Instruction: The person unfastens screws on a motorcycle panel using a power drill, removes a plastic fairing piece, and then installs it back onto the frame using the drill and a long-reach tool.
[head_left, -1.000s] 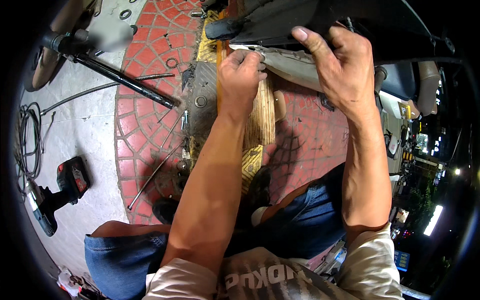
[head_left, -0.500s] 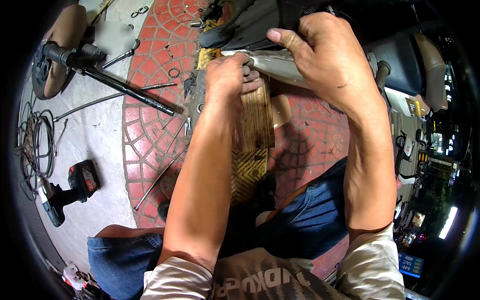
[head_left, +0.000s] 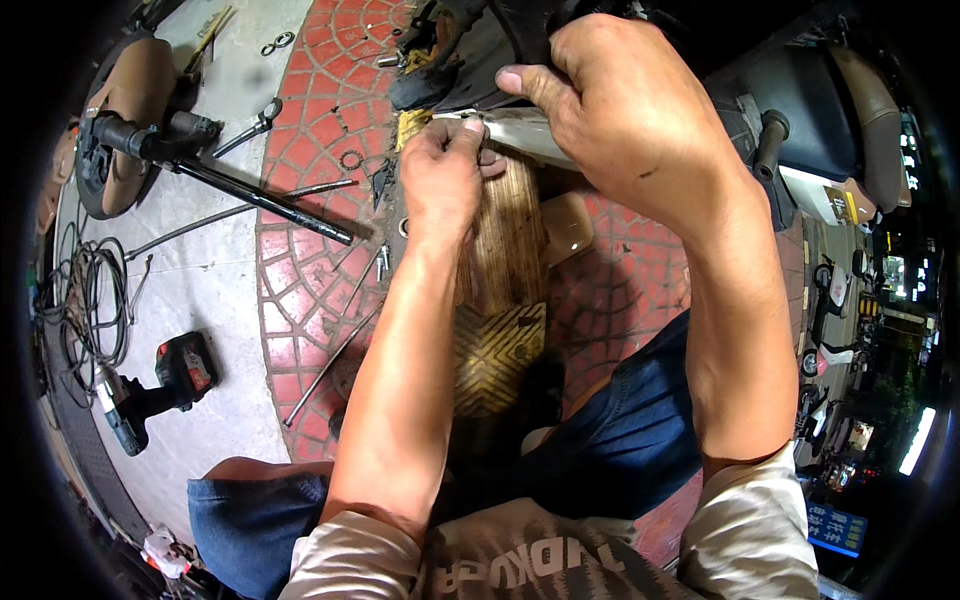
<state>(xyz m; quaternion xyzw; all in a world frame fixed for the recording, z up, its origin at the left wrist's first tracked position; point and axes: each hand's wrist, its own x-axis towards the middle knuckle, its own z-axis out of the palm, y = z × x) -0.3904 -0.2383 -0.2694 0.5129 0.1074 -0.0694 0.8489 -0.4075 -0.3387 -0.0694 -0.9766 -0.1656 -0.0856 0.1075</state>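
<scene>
Fingers bent and thumb pressed down, my left hand (head_left: 440,180) grips the near-left end of a glossy white body panel (head_left: 530,138). Just under it lies a wooden block (head_left: 507,240). Above the same panel, farther right, is my right hand (head_left: 630,115). Its fingers are curled and its thumb sticks out to the left; whatever they hold is hidden behind the hand. Dark plastic scooter bodywork (head_left: 480,70) lies beyond both hands. Below the wood, a yellow-and-black ribbed plate (head_left: 495,365) sits between my knees.
On the pale floor at left lie a cordless impact wrench (head_left: 155,390), coiled cable (head_left: 95,300) and a ratchet (head_left: 248,128). A black tube with a wheel (head_left: 265,205) and a long thin rod (head_left: 330,365) lie nearby. A scooter seat (head_left: 800,115) is at right.
My left thumb has come up onto the top of the white panel's end. My right hand has shifted slightly left, still curled. The whole view has moved a little.
</scene>
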